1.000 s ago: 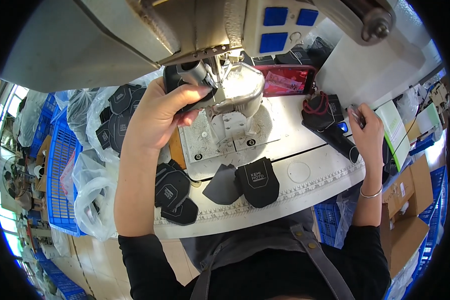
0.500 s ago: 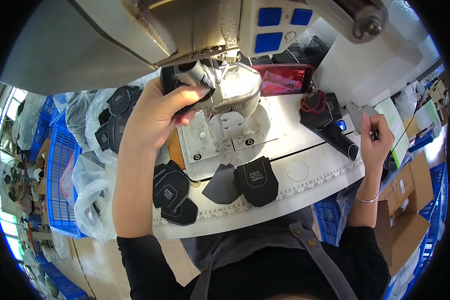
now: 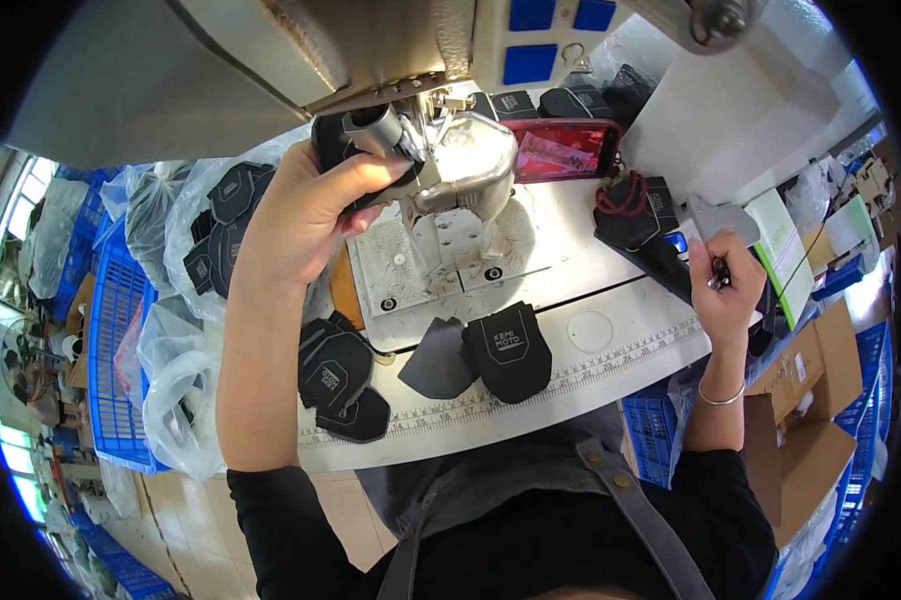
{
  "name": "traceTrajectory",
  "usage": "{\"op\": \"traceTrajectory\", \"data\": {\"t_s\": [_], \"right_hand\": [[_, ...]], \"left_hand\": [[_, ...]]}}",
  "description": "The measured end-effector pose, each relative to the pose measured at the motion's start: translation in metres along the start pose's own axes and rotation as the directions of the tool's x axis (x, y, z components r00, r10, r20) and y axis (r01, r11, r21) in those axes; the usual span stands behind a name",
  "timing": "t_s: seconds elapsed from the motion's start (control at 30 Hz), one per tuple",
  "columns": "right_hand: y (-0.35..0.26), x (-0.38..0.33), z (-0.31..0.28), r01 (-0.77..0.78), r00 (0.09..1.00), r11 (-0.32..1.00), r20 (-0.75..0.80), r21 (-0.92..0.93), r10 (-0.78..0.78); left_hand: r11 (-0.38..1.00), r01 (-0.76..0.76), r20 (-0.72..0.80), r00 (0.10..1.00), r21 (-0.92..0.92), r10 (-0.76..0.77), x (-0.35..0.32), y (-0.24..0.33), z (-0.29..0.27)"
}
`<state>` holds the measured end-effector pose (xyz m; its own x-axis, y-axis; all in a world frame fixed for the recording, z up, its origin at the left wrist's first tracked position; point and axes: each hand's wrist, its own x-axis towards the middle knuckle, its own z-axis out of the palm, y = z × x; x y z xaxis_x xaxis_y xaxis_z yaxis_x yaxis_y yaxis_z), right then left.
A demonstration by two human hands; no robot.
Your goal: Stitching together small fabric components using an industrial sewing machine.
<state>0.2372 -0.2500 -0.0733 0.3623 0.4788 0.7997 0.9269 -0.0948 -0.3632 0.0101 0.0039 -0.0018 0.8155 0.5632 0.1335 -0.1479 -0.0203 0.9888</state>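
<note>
The cloth [image 3: 330, 148] at eleven o'clock is black, the phone [image 3: 589, 152] at one red-screened, the booklet [image 3: 783, 252] at three green-and-white, and the basket [image 3: 110, 385] at nine grid-patterned blue.

A sewing workshop: an industrial post-bed sewing machine [image 3: 381, 50] stands over a ruler-marked tabletop [image 3: 589, 290] with black cut pieces [image 3: 509, 365], amid blue plastic crates [image 3: 121, 355] and an open cardboard box [image 3: 816, 470].
</note>
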Motion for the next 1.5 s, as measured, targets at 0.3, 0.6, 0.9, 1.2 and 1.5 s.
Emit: {"op": "traceTrajectory", "data": {"t_s": [0.3,0.6,0.9,1.2,1.5], "right_hand": [[-0.001,-0.003,0.004,0.007,1.000,1.000,0.017,0.031,-0.008],[-0.006,-0.006,0.011,0.000,0.998,0.997,0.060,0.074,-0.004],[-0.016,-0.012,0.028,0.059,0.987,0.989,0.138,0.139,-0.078],[-0.011,-0.017,0.044,0.108,0.978,0.970,0.154,0.218,-0.143],[-0.009,-0.017,0.042,0.117,0.977,0.972,0.149,0.203,-0.149]], "left_hand": [[1.000,0.008,-0.004,1.000,0.000,-0.008,0.003,0.001,-0.002],[0.992,0.093,-0.141,0.985,-0.084,-0.104,-0.010,-0.001,0.010],[0.988,0.071,-0.048,0.996,-0.140,-0.078,-0.016,-0.006,0.013],[0.982,0.041,-0.084,0.995,-0.186,-0.057,-0.004,-0.012,0.004],[0.982,0.031,-0.061,0.997,-0.187,-0.043,0.000,-0.009,0.003]]}}
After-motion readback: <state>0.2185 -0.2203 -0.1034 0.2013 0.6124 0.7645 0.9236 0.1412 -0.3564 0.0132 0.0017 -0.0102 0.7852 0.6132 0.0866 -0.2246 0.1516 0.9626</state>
